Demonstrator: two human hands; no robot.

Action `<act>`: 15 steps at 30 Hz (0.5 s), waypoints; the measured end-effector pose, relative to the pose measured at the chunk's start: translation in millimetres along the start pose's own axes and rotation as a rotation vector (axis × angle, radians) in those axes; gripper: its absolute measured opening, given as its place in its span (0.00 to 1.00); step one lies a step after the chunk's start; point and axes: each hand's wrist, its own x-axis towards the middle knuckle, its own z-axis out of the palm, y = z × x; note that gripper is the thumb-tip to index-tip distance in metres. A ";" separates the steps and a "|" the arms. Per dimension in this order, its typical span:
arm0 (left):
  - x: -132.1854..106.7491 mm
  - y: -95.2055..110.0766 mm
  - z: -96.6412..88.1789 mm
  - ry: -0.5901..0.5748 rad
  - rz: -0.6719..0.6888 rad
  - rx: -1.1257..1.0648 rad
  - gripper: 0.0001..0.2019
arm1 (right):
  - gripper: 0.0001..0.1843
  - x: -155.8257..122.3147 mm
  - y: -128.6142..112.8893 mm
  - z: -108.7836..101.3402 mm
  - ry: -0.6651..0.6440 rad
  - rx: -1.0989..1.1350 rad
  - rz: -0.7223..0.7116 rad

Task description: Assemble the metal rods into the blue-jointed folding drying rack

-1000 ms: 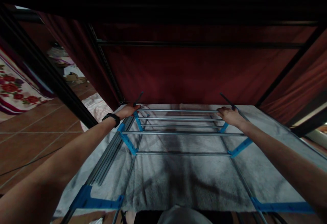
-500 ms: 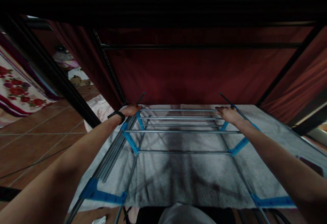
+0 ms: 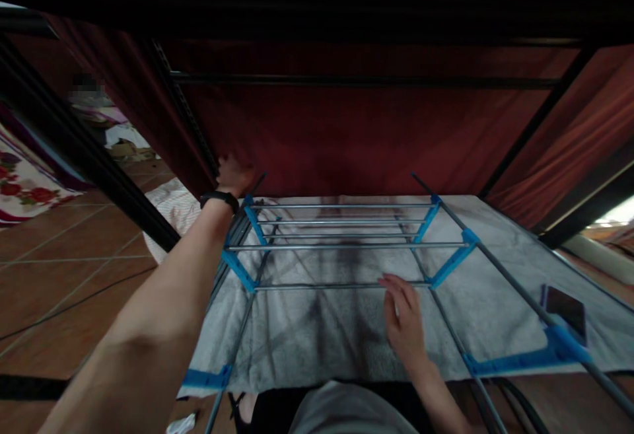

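Note:
A rack of thin grey metal tubes [image 3: 347,246] joined by blue plastic brackets [image 3: 452,265] stands on a light grey cloth [image 3: 337,341]. My left hand [image 3: 234,175], dark band at the wrist, is raised beyond the rack's far left corner. Its fingers look spread and a little blurred, with nothing visible in them. My right hand [image 3: 405,318] hovers in front of the rack, fingertips near the low front crossbar [image 3: 341,286]. Its fingers are loosely bent and apart, holding nothing. Loose metal tubes [image 3: 240,232] lie along the rack's left side, mostly hidden behind my left forearm.
Dark red curtain [image 3: 347,137] hangs behind, crossed by a black metal frame [image 3: 366,80]. A phone [image 3: 564,308] lies on the cloth at right. On the tiled floor [image 3: 74,242] at left are a cable [image 3: 99,290] and a heap of cloths.
Both hands have left the rack's upper far corners. My left hand has risen toward the curtain; my right hand has dropped back toward me. The view has shifted slightly right.

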 end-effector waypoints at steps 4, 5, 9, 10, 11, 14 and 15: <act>-40.7 72.2 5.1 0.434 -0.022 -0.118 0.26 | 0.30 -63.2 26.3 39.0 -0.144 -0.044 0.018; -66.2 87.7 13.5 0.491 0.075 -0.132 0.26 | 0.30 -72.8 35.3 44.8 -0.129 -0.063 0.052; -208.9 105.1 72.2 0.286 0.350 -0.097 0.30 | 0.30 -94.0 61.1 55.3 -0.089 -0.142 0.171; -247.0 97.0 88.9 0.187 0.474 -0.099 0.33 | 0.29 -96.0 63.6 56.3 -0.090 -0.142 0.181; -283.0 84.7 104.1 0.064 0.621 -0.112 0.35 | 0.29 -97.2 65.0 57.3 -0.091 -0.134 0.184; -369.9 30.8 134.7 -0.266 0.746 -0.089 0.41 | 0.27 -98.9 65.5 62.4 -0.053 -0.093 0.178; -390.4 10.5 139.2 -0.275 0.692 -0.062 0.41 | 0.26 -99.7 65.7 65.0 -0.027 -0.080 0.174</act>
